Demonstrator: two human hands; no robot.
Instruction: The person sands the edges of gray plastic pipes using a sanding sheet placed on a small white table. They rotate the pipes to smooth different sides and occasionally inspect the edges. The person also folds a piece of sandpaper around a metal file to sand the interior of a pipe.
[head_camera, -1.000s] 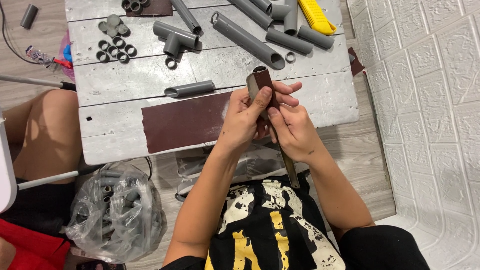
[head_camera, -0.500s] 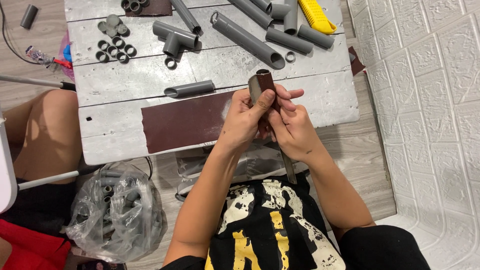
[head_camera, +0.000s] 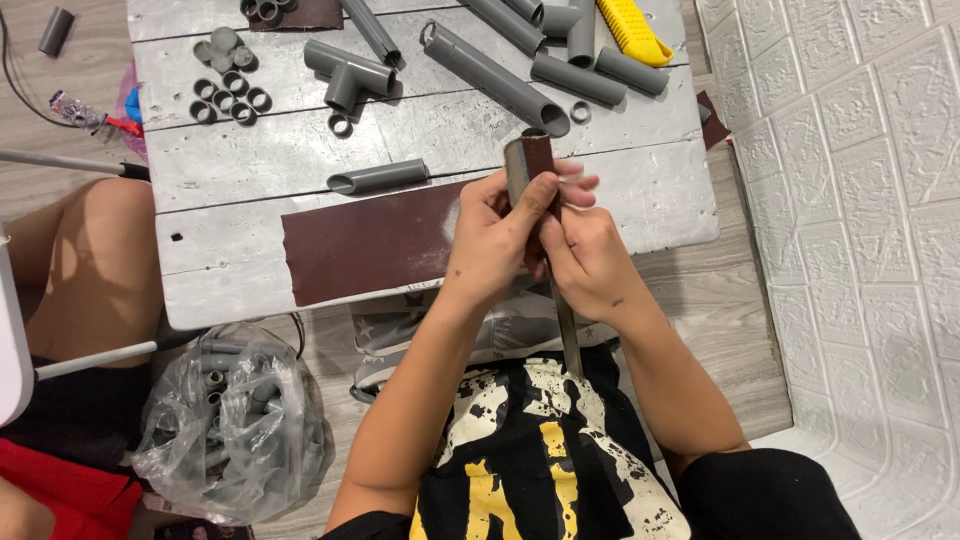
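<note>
A long grey pipe runs from my lap up through both hands, nearly upright. My left hand grips its upper part. My right hand presses a small brown piece of sandpaper around the pipe's top end. The pipe's open mouth shows just above my fingers. Both hands are over the near edge of a low whitewashed wooden table.
A large brown sandpaper sheet lies on the table left of my hands. Farther back lie a short grey pipe, a tee fitting, several rings, long pipes and a yellow tool. A plastic bag of fittings sits on the floor; a person's knee at left.
My hands and the pipe stay in almost the same place. The sandpaper has shifted slightly around the pipe's top end and my right fingers have moved a little.
</note>
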